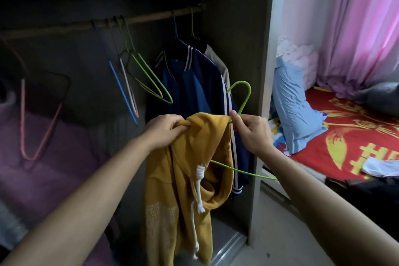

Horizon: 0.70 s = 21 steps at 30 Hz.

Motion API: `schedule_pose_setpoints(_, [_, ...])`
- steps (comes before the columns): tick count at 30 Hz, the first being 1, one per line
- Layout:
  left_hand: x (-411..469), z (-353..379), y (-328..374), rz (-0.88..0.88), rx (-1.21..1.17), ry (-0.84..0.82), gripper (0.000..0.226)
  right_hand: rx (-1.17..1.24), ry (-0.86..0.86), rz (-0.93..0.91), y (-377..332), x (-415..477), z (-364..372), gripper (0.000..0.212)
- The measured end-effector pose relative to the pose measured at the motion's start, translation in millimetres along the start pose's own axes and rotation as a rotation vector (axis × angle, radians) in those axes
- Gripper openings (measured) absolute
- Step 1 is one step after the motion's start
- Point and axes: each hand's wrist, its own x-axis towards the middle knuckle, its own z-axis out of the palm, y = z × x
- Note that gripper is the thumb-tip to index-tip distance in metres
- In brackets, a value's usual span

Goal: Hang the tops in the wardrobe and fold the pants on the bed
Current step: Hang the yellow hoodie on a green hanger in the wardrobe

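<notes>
A mustard yellow hoodie (185, 179) with white drawstrings hangs in front of the open wardrobe (241, 49). My left hand (166, 129) grips a bunch of its fabric at the top left. My right hand (250, 129) pinches the neck of a green wire hanger (244, 101), whose hook points up. One arm of that hanger sticks out to the right below the hood. A navy and blue jacket (194, 88) hangs on the wooden rail (138, 18) just behind.
Several empty hangers (138, 75) in blue, pink and green dangle from the rail, with more at the left (38, 114). To the right is a bed (345, 131) with a red patterned sheet, a light blue pillow (291, 106), dark clothes (371, 192) and pink curtains (356, 28).
</notes>
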Motion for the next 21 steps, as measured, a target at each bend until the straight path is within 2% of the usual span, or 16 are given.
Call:
schedule_pose_setpoints(2, [-0.3,7.0,14.6,0.057,0.095,-0.02,0.026,0.035,-0.022,0.009,-1.6,-3.0,5.9,0.071])
schedule_pose_setpoints(5, [0.3,16.4,35.3,0.11,0.145,0.085,0.021,0.125,-0.012,0.037,-7.2,-5.5,13.9,0.072])
schedule_pose_setpoints(8, [2.7,16.1,46.2,0.067,0.166,0.142,0.029,0.163,0.055,0.058,-9.8,-5.4,14.6,0.059])
schedule_pose_setpoints(11, [5.7,16.6,40.8,-0.03,0.136,0.215,0.026,-0.057,0.177,0.029,-11.9,-8.8,13.5,0.047])
schedule_pose_setpoints(14, [1.0,16.2,30.2,-0.17,-0.132,0.334,0.025,-0.267,0.349,0.048,3.7,-25.3,18.6,0.054])
schedule_pose_setpoints(16, [-1.9,13.3,23.5,-0.217,-0.274,0.424,0.02,-0.294,0.364,0.191,16.9,-44.7,22.8,0.074])
schedule_pose_setpoints(18, [-2.9,8.9,20.6,-0.225,-0.33,0.478,0.019,-0.236,0.274,0.393,27.5,-64.8,30.9,0.093])
schedule_pose_setpoints(21, [-3.5,4.2,24.5,-0.203,-0.335,0.513,0.024,-0.016,-0.001,0.916,33.6,-80.5,46.0,0.126])
